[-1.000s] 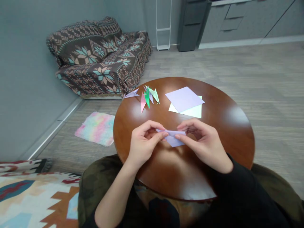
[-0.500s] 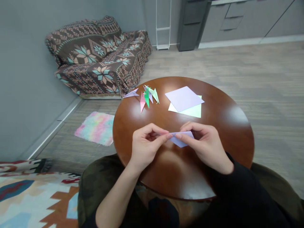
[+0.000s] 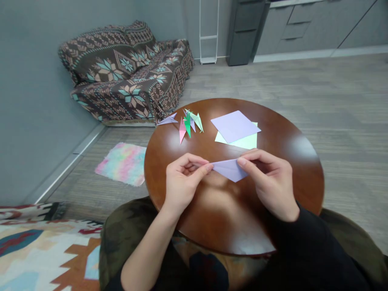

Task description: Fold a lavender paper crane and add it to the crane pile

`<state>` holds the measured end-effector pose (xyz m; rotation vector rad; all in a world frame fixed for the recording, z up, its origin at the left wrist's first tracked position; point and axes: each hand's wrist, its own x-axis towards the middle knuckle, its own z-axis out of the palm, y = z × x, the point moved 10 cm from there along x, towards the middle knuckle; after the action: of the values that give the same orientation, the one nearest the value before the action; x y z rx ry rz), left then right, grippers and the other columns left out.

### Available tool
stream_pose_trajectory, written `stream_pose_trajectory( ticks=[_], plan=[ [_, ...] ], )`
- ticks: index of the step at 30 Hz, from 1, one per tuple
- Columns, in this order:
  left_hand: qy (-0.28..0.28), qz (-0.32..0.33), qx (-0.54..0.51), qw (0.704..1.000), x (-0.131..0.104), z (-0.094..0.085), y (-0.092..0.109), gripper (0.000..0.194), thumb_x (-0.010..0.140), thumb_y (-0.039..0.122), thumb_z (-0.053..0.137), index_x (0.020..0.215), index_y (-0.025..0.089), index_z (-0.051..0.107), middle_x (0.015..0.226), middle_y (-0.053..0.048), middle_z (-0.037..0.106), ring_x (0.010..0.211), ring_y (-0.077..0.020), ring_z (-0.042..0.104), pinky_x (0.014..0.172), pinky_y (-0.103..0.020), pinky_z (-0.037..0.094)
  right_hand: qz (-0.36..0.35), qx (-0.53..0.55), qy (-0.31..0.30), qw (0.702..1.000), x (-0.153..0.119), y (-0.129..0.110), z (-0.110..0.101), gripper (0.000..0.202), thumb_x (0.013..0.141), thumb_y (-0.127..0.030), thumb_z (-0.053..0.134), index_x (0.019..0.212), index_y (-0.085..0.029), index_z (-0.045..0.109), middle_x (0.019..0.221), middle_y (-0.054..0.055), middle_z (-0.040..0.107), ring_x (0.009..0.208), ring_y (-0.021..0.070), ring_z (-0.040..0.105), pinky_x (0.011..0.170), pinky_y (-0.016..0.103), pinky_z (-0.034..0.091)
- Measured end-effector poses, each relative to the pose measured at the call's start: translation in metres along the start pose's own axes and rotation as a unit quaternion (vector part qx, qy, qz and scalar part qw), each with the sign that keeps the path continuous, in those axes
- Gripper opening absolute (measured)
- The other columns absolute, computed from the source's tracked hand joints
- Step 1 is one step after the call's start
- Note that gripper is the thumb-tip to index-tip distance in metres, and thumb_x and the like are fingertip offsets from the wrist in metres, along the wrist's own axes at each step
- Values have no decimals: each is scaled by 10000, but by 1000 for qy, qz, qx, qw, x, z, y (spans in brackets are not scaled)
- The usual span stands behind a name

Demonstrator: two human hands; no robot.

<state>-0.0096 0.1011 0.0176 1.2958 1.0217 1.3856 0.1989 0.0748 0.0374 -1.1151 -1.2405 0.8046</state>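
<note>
A folded piece of purple paper is held up above the near half of the round table, stretched between my two hands. My left hand pinches its left tip between thumb and fingers. My right hand grips the right end, thumb on the near face and fingers behind, so that end is partly hidden. Beyond my hands lie flat sheets: a purple sheet rests turned on top of a pale green sheet. Several folded paper cranes, among them a green crane and a pink crane, lie at the far left.
The round brown table stands before my knees. A sofa with a patterned cover is at the back left, and a fluffy pastel rug lies on the floor. Grey cabinets line the far wall.
My hands have moved apart, the right one shifting right and slightly away from me. More of the folded purple paper now shows between them, and my left thumb is nearer its tip.
</note>
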Motion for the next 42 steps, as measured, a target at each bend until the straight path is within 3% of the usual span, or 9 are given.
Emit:
stream_pose_trajectory(
  ticks=[5,8,12,18,24,29,33,38,42],
  plan=[
    [13,31,-54,998,-2,-1,6,163,765,201,826,874,177,707,759,3,705,649,-97,664,646,-193,540,39,26,-104,993,-3,10,21,92,828,-237,775,773,-191,716,741,-1,675,653,123,579,600,239,455],
    [-8,4,-89,996,-4,6,0,236,757,190,832,963,195,717,794,9,690,687,-90,639,648,-184,512,49,39,-138,988,-8,12,28,90,812,-232,796,786,-193,719,761,0,680,670,126,587,606,239,457],
    [-76,-70,-113,988,-9,25,-15,120,750,185,834,789,157,725,747,7,662,688,-87,590,655,-193,476,36,50,-137,989,-11,8,31,72,816,-209,792,807,-198,721,798,-2,686,716,129,602,646,237,464],
    [-75,-118,-186,972,-12,33,-21,114,734,178,838,702,154,731,690,15,637,641,-84,557,629,-216,446,57,24,-201,978,-17,8,47,103,842,-231,760,766,-171,725,754,11,692,706,145,603,666,266,453],
    [-10,-107,-225,968,-5,22,-17,125,669,148,862,618,169,750,698,2,679,639,-79,569,599,-198,434,84,-2,-200,976,-17,12,47,198,854,-279,731,703,-157,692,697,13,653,660,145,564,627,280,417],
    [14,-114,-237,965,-3,18,-22,195,713,201,845,572,143,722,662,2,641,593,-42,501,568,-157,397,113,11,-210,971,-20,17,50,228,854,-307,727,692,-154,680,672,3,611,644,134,519,608,273,399],
    [40,-103,-213,971,-2,10,-24,159,727,259,850,657,160,746,677,8,649,600,-49,511,591,-162,416,124,33,-157,979,-15,23,40,211,830,-338,764,735,-155,717,703,9,649,672,142,552,633,267,431],
    [-72,-114,-44,990,-6,29,-21,166,699,235,871,690,141,735,623,5,657,595,-79,558,601,-183,439,99,56,-26,993,-4,28,10,138,767,-299,831,767,-184,756,711,1,714,641,131,593,614,249,464],
    [-151,-155,-32,976,-16,49,-25,166,717,255,856,782,132,766,673,-27,714,611,-121,626,615,-216,508,122,78,-62,987,-6,29,20,155,699,-258,873,793,-186,773,715,4,746,611,147,642,602,265,516]
  ],
)
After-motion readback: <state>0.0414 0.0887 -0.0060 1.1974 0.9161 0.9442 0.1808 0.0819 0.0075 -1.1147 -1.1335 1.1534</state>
